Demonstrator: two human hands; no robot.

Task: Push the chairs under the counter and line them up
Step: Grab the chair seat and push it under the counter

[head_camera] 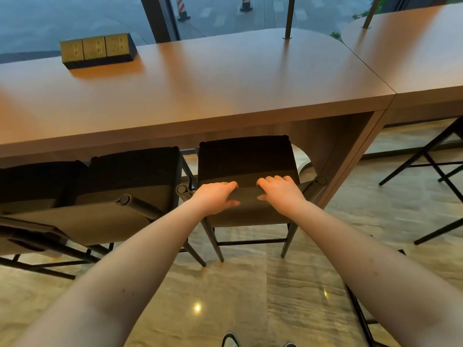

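Observation:
A dark high chair (246,161) with thin black legs stands straight ahead, its seat partly beneath the long wooden counter (200,86). My left hand (216,197) and my right hand (280,191) both grip the top edge of its low backrest, fingers curled over the front and thumbs behind. To its left a second dark chair (135,176) sits with its seat partly under the counter. A third chair (32,186) at the far left edge stands close beside the second.
A black and gold socket box (97,50) lies on the counter's far left. A side panel (350,156) closes the counter right of the held chair. Another counter (413,53) continues to the right, with black chair legs (431,156) beneath. Glossy stone floor lies below.

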